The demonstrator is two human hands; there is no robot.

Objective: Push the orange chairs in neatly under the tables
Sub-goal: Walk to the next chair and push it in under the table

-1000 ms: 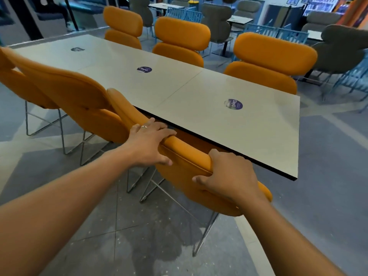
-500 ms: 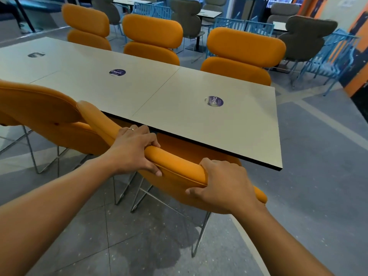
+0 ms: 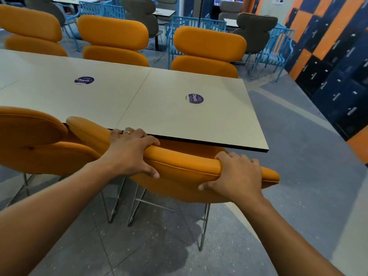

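An orange chair (image 3: 185,166) on thin metal legs stands at the near edge of the pale table (image 3: 219,124), its seat under the tabletop and its padded backrest close to the edge. My left hand (image 3: 129,152) grips the top of the backrest towards its left, fingers curled over the far side. My right hand (image 3: 237,176) grips the backrest near its right end, thumb underneath. A second orange chair (image 3: 35,140) stands beside it on the left, touching or nearly touching it. Three more orange chairs (image 3: 207,48) line the far side of the table.
Grey padded chairs (image 3: 254,30) and blue metal chairs (image 3: 276,46) stand behind the far row. A wall of dark blue and orange lockers (image 3: 338,62) runs along the right. Grey tiled floor (image 3: 298,166) lies open to the right of the table.
The chair has slid further in under the table with both hands on its backrest. My view has swung to the right, bringing the lockers into sight.
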